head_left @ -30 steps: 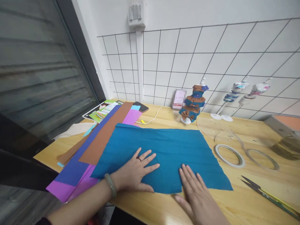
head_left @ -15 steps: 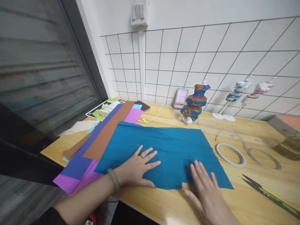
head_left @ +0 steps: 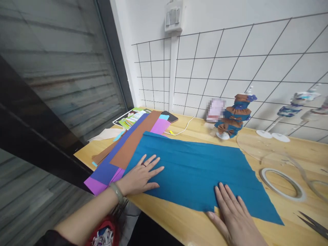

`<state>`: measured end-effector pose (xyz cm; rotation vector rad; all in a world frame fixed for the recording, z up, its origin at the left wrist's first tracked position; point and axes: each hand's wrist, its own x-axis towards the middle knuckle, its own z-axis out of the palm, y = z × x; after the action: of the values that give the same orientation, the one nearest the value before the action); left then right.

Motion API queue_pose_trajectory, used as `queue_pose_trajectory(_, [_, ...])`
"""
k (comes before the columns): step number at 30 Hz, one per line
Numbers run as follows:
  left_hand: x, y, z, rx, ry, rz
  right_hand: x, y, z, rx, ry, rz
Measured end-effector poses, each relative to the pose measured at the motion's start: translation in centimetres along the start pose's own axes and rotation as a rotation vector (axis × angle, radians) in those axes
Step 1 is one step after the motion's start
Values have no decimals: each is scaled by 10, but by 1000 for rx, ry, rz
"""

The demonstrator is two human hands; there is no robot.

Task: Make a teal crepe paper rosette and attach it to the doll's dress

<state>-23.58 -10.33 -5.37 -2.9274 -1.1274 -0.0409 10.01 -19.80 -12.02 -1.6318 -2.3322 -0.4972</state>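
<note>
A teal fabric sheet (head_left: 194,167) lies spread on the wooden table (head_left: 256,235). My left hand (head_left: 139,176) rests flat on its near left corner, fingers spread, a ring on one finger and a green bangle at the wrist. My right hand (head_left: 234,215) lies flat on the sheet's near edge, fingers stretched out over a notch cut into that edge. Neither hand holds anything.
Brown, blue and purple sheets (head_left: 128,150) are stacked left of the teal one. A dressed bottle figure (head_left: 234,116) stands at the back by the wire grid wall. Tape rings (head_left: 282,179) and scissors (head_left: 314,223) lie to the right. A phone (head_left: 170,117) and leaflets (head_left: 129,118) sit far left.
The view has swung left, so everything sits further right in frame. My right hand slid rightward along the near edge of the teal sheet. My left hand stays flat near the left corner.
</note>
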Motion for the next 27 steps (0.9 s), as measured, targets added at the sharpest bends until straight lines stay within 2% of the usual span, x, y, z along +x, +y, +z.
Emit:
queue_pose_trajectory(5, [-19,-12,3,57,-8,-63,1,0,-3,10,-14,8])
queue_pose_trajectory(13, [-33,-20,0,89,-9,-85,2,0,-7,39,-50,37])
queue_pose_trajectory(18, [-32,2,-6,35,40,-50,4,2,-21,52,-67,-64])
queue_pose_trajectory(22, [-32,25,-6,-63,-30,30,7,7,-32,43,-53,-210])
queue_pose_trajectory(27, [-37,28,-5,-139,-62,15,3,25,-33,62,-6,-316])
